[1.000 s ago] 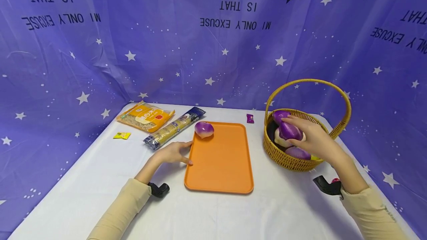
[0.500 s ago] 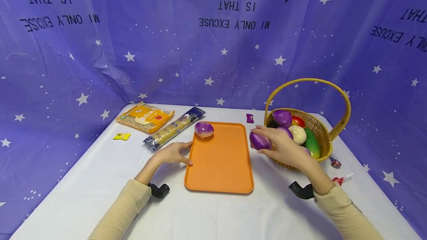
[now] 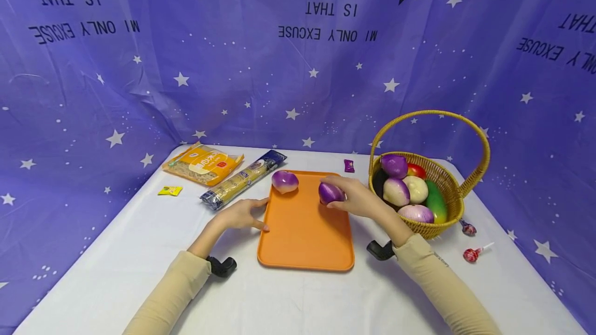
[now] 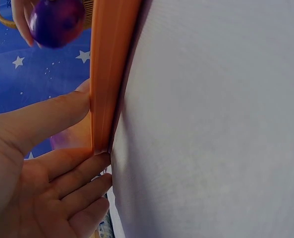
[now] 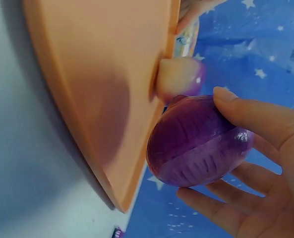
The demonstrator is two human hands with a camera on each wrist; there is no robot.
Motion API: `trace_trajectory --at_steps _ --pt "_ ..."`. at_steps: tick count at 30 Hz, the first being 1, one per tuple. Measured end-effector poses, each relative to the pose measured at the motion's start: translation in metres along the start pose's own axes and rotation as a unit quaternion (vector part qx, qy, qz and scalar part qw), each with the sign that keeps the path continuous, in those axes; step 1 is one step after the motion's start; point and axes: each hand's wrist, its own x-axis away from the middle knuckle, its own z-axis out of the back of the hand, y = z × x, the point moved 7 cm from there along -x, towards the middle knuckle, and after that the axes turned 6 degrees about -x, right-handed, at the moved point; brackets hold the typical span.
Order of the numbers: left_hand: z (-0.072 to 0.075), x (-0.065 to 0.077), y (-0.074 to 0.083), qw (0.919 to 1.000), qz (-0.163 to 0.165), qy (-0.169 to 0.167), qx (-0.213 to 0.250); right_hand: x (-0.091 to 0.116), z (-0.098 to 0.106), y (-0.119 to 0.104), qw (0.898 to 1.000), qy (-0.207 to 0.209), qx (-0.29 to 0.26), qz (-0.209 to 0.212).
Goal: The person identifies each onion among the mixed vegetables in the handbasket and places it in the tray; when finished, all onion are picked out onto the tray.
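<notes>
My right hand [image 3: 356, 198] holds a purple onion [image 3: 328, 194] between thumb and fingers over the right side of an orange tray [image 3: 304, 231]. In the right wrist view the onion [image 5: 199, 141] shows streaked skin, and its shadow falls on the tray. A purple-and-cream turnip [image 3: 285, 182] rests at the tray's far left corner. At the tray's left edge is my left hand [image 3: 237, 214], thumb and index finger spread apart along the rim. Seen from the left wrist, the thumb lies at the rim and the other fingers [image 4: 85, 198] reach down beside it, near the tablecloth.
On the right stands a wicker basket [image 3: 396, 224] with a tall handle, holding several vegetables. Two lollipops [image 3: 471, 255] lie near it. A purple candy [image 3: 348, 165] sits behind the tray. Leftward are a noodle pack [image 3: 242, 180], an orange food bag [image 3: 204, 164] and a yellow candy [image 3: 170, 190].
My right hand has lifted the onion out of the basket and carried it left until it is over the tray. My left hand has stayed at the tray's edge.
</notes>
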Motion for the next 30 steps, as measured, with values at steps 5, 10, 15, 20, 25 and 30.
trace_trajectory --at_steps 5,10,15,20,25,30 --pt "0.000 0.000 -0.001 1.0000 0.001 0.003 0.001 -0.019 -0.012 0.022 0.999 -0.020 -0.009 -0.045" --pt "-0.001 0.000 -0.002 1.0000 -0.003 0.002 0.003 -0.034 -0.021 0.045 0.994 -0.038 -0.015 -0.105" --pt "0.000 0.000 -0.001 1.0000 0.002 0.000 0.007 -0.046 -0.023 0.058 0.992 -0.037 -0.022 -0.119" --pt "0.000 -0.001 -0.001 0.9999 -0.002 0.001 0.010 -0.054 -0.023 0.066 0.991 -0.035 -0.014 -0.126" --pt "0.000 -0.001 -0.001 0.9999 0.001 0.001 0.011 -0.060 -0.024 0.073 0.990 -0.038 -0.015 -0.138" --pt "0.000 0.000 0.000 1.0000 0.003 0.000 0.007 -0.060 -0.025 0.078 0.989 -0.050 -0.021 -0.136"
